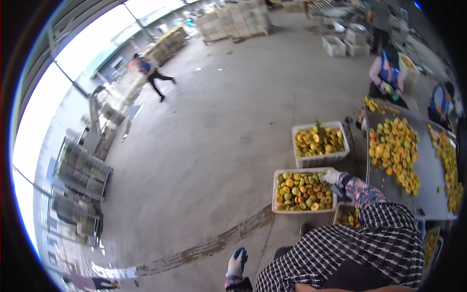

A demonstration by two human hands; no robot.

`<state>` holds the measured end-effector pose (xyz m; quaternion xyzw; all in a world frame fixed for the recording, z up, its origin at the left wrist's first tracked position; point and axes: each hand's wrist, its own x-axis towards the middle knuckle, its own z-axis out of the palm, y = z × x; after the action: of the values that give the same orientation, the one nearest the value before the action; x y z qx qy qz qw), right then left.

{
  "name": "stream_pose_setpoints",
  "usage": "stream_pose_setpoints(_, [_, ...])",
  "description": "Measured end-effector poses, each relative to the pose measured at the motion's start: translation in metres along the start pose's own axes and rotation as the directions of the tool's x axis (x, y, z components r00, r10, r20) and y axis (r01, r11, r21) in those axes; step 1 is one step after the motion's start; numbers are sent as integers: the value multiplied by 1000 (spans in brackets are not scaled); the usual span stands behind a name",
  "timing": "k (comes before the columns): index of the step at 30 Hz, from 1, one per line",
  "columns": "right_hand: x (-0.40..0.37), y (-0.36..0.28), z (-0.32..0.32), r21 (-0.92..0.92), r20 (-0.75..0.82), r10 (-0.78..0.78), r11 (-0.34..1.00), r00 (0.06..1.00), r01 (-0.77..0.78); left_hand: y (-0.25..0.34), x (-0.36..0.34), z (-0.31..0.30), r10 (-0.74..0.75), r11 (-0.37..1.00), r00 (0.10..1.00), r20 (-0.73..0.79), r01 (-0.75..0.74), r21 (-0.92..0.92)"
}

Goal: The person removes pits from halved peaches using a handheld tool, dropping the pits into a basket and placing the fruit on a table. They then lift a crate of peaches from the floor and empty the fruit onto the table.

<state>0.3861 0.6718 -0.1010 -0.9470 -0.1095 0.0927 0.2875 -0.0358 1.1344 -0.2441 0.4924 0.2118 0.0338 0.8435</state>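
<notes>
Head view shows a white crate (304,191) full of yellow, orange and green fruit (301,192) standing on the concrete floor (219,121). The right hand (333,176), in a pale glove at the end of a flowered sleeve (362,191), lies on the far right corner of the crate's rim. It is too small in view to tell whether the fingers close on the rim or only rest there. The left hand (237,263), in a white and blue glove, hangs well apart from the crate on its near side. Its fingers are held straight and together, with nothing in them.

Just beyond the crate stands a second crate (320,143) of the same fruit, the two a little apart. Just to the crate's right, partly under the sleeve, a third crate (348,216) shows only a corner.

Further right of the crate runs a grey counter (430,192) strewn with loose fruit (394,146). Two co-workers (389,73) sit at the counter's far end.

Far to the left of the crate, stacked empty crates (80,173) stand along a wall. Beyond them a person (151,73) walks across the floor. Well beyond the crate, wrapped pallets (233,19) line the back.
</notes>
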Motion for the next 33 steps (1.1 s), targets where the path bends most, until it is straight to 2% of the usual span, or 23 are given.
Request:
stream_pose_setpoints(1, [-11,-17,-6,9,-49,12,1000,999,-12,13,37,0,24,999,997,77,-22,-33])
stream_pose_setpoints(2, [-14,-27,-13,-61,-111,-13,998,994,7,34,72,7,-15,1000,998,53,15,8])
stream_pose_setpoints(3, [-26,-58,-25,145,-101,89,987,991,-74,54,114,25,-62,997,997,34,60,51])
stream_pose_setpoints(4, [-39,-91,-37,133,-172,92,989,981,-69,66,153,38,-64,998,996,64,62,23])
stream_pose_setpoints(5, [-5,-33,-26,83,-152,204,978,967,-193,55,207,34,-41,997,986,161,31,64])
stream_pose_setpoints(6, [-1,-26,-24,126,-159,301,951,940,-283,61,244,44,-126,982,971,204,94,161])
stream_pose_setpoints(7, [6,6,-8,461,-128,315,858,940,-225,61,280,55,-158,979,968,194,128,159])
stream_pose_setpoints(8, [5,18,-28,440,-104,416,834,903,-333,90,293,105,-264,947,950,166,222,233])
stream_pose_setpoints(11, [-3,5,-45,468,-91,570,748,816,-471,65,406,130,-452,883,841,298,373,285])
stream_pose_setpoints(13, [-5,61,-28,164,-159,551,833,819,-529,53,444,153,-571,806,795,206,494,326])
stream_pose_setpoints(14, [-1,74,-20,151,-145,586,810,798,-567,51,468,167,-621,762,768,159,543,352])
stream_pose_setpoints(16, [-16,78,-14,67,-97,628,778,772,-625,29,473,181,-609,777,791,57,581,245])
stream_pose_setpoints(17, [-23,138,18,-12,-120,617,783,778,-622,22,475,185,-604,782,797,3,592,197])
stream_pose_setpoints(18, [-22,124,16,42,-106,637,770,763,-637,23,477,191,-627,766,779,-16,620,172])
stream_pose_setpoints(20, [-2,89,2,71,-103,682,731,724,-679,22,480,210,-626,739,777,-73,620,262])
stream_pose_setpoints(22, [25,85,-5,98,-73,780,626,621,-774,11,499,226,-664,673,743,-82,642,367])
stream_pose_setpoints(24, [46,133,1,66,-11,821,570,571,-819,-17,513,223,-573,739,819,23,505,446])
stream_pose_setpoints(27, [64,196,16,149,-141,824,566,549,-811,-28,521,253,-616,724,785,-69,598,342])
stream_pose_setpoints(29, [81,225,27,94,-196,816,569,545,-817,-26,523,292,-674,663,716,-179,694,280])
stream_pose_setpoints(30, [85,240,31,112,-181,819,567,545,-816,-52,534,276,-667,678,741,-71,644,353])
stream_pose_setpoints(31, [86,253,36,131,-172,821,566,544,-814,-62,534,269,-662,672,743,-99,647,360])
stream_pose_setpoints(32, [91,269,44,395,-70,834,526,547,-753,-71,540,270,-652,673,749,-118,643,364])
stream_pose_setpoints(33, [94,285,49,472,-35,868,451,495,-758,-81,546,273,-636,682,760,-129,633,366])
